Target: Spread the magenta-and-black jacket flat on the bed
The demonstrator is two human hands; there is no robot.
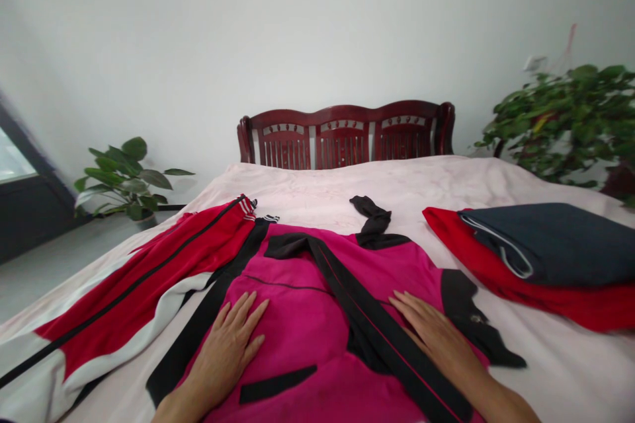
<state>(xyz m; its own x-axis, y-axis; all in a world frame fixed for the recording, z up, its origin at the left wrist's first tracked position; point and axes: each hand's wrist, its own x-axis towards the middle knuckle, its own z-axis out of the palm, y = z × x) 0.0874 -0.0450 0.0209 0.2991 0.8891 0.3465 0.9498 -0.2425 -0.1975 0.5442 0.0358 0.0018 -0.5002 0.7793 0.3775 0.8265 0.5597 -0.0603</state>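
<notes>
Head view: left hand (225, 350) and right hand (434, 334) lie spread, gripping nothing, on the magenta-and-black jacket (302, 317), mid-bedspread (317, 192), right of the red-and-white garment (149, 284). Light, flat palms should smooth creases without dragging the fabric.

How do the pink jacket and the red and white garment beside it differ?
The pink jacket is magenta with black parts, while the red and white garment is red and white with a black stripe. Both hands, left and right, rest on the pink jacket; neither touches the red and white garment. Both lie spread on the bed.
</notes>
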